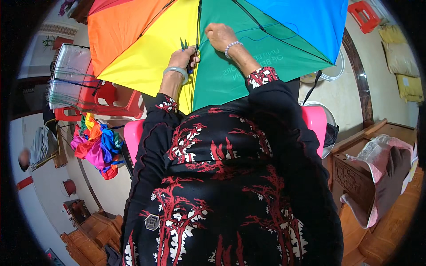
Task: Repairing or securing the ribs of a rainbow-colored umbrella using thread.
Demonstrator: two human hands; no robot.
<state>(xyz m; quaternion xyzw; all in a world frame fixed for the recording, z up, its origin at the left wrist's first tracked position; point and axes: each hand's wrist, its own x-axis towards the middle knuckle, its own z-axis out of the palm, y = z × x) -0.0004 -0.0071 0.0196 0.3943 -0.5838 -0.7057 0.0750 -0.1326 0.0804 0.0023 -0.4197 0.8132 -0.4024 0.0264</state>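
An open umbrella with orange, yellow, green and blue panels spreads in front of me, its inner side and dark ribs facing up. My left hand (181,58) is closed at the rib (198,26) between the yellow panel (166,48) and the green panel (253,48). Small scissors (183,44) are tucked in that hand, blades sticking out beyond it. Over the green panel, my right hand (221,37) is pinched shut. A thin blue thread (266,39) trails from beside it across the green cloth; the fingertips hide whether a needle is there.
Bundled colourful cloth (98,144) lies at the left, below a red plastic stool (128,104) and a plastic-wrapped stack (71,75). A pink chair (314,126) is around me. Carved wooden furniture (355,177) with a draped cloth stands at the right. Another red stool (364,17) is at the far right.
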